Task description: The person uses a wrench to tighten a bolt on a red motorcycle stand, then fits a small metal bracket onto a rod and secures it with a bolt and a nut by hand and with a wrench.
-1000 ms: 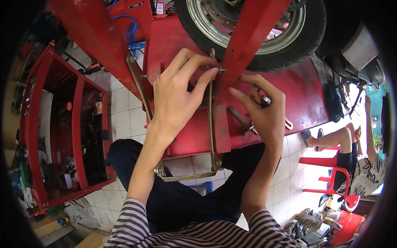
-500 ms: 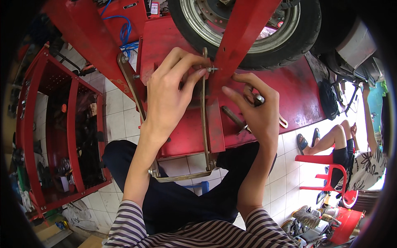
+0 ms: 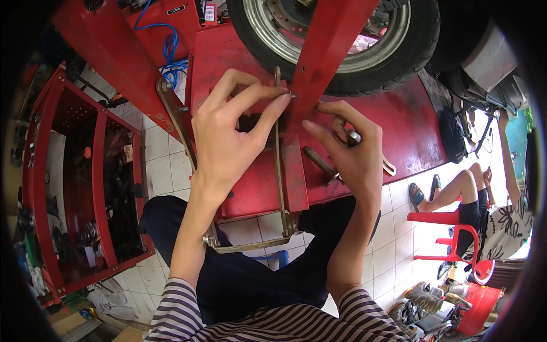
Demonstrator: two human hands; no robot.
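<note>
My left hand [image 3: 228,139] is closed in a pinch on a small bolt [image 3: 291,96] beside the inner red post [image 3: 325,48], where an upright metal bar [image 3: 278,154] passes. A matching bar [image 3: 175,122] is bolted to the left post [image 3: 119,62], and a crosspiece [image 3: 245,247] joins their lower ends. My right hand [image 3: 359,154] is curled around a chrome metal tool [image 3: 354,138] just right of the inner post, its index fingertip near the post. A short cylindrical metal piece [image 3: 319,159] lies below it on the red platform [image 3: 416,142].
A wheel [image 3: 387,68] stands behind the posts. A red cart [image 3: 99,188] is at left, a blue hose [image 3: 171,48] behind. A person [image 3: 467,194] sits by a red plastic chair [image 3: 433,218] at right, with jumbled parts [image 3: 427,310] on the floor below.
The whole scene has shifted slightly left in the picture. My left fingers have moved slightly at the bolt, which showed more half a second ago. My right hand keeps its curled grip.
</note>
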